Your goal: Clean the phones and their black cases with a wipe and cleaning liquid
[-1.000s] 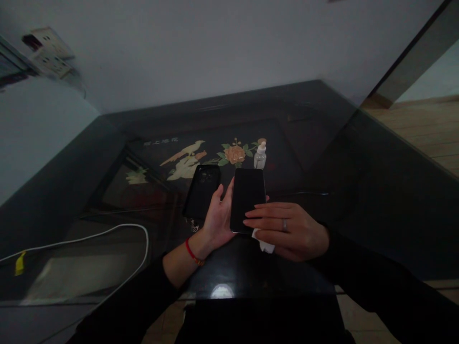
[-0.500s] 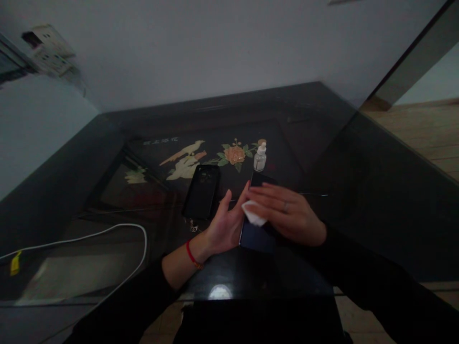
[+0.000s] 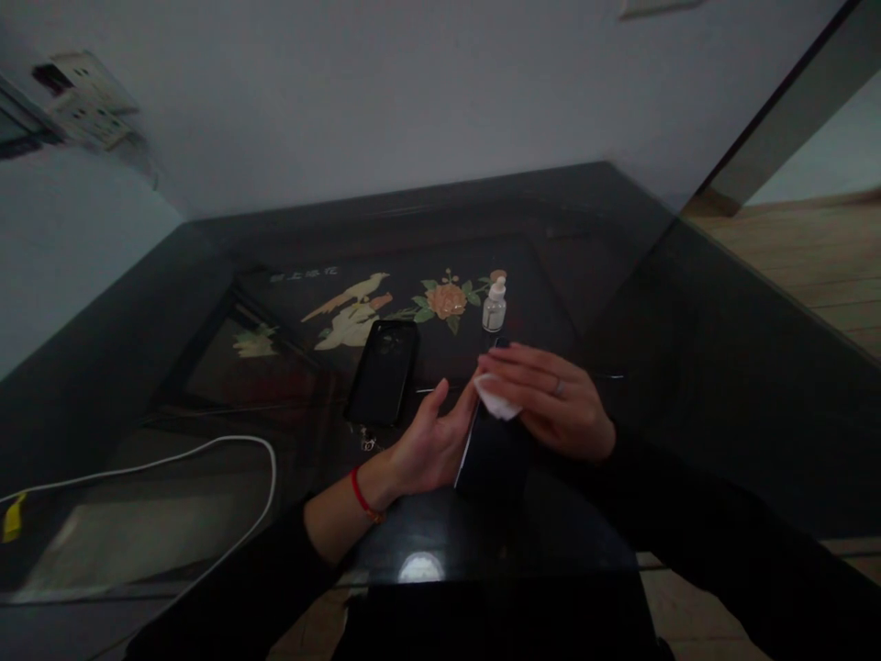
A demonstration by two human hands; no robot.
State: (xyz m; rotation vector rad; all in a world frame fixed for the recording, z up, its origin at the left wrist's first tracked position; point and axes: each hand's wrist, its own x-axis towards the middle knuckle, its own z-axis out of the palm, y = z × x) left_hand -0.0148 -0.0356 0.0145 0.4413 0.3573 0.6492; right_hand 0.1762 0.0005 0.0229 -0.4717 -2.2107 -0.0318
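A dark smartphone [image 3: 490,464] is tilted in front of me, its left edge catching the light. My left hand [image 3: 430,448] supports it along that edge, thumb raised off it and the other fingers partly hidden by the phone. In my right hand [image 3: 559,404] is a folded white wipe [image 3: 498,400], pressed under the fingers against the upper part of the phone. To the left of my left hand lies a black phone case [image 3: 383,375] with a small charm [image 3: 368,440] at its lower end. Beyond the phone stands a small white-capped dropper bottle [image 3: 494,308].
The dark glossy table [image 3: 592,239] has a bird-and-flower picture [image 3: 446,299] in its top. A white cable [image 3: 206,442] with a yellow tag [image 3: 13,519] curves over the left side. Power sockets [image 3: 93,101] are on the wall at the upper left.
The phone has tilted, and its screen shows less. My right hand has slid slightly along it with the wipe. The whole view has shifted a little.
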